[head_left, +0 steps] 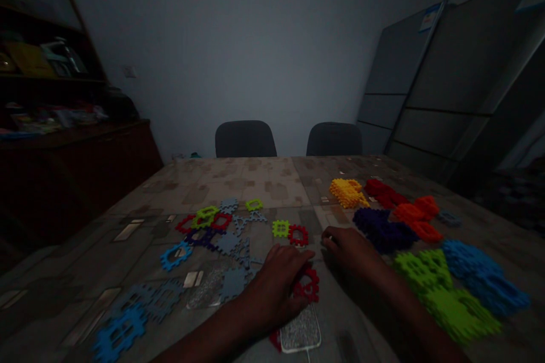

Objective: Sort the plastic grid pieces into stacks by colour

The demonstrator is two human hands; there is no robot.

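Note:
My left hand [281, 275] is closed around red notched-edge building pieces [310, 286], its fingers and thumb at their left side. My right hand [343, 244] hovers just to the right with its fingers curled in; whatever they hold, if anything, is hidden. A red square frame piece [298, 235] and a lime window piece [281, 228] lie on the table just beyond my hands. Below my left hand is a flat grey speckled rectangle [300, 330] with a pale rim and a thin cord. A red edge [275, 340] shows beside it.
Loose grey [233, 283], blue [121, 333], purple, red and lime pieces are scattered on the left of the patterned table [272, 173]. Sorted piles stand right: yellow [347, 193], purple [381, 229], orange [419, 215], lime [447, 295], blue [485, 278]. Two chairs [246, 139] stand behind.

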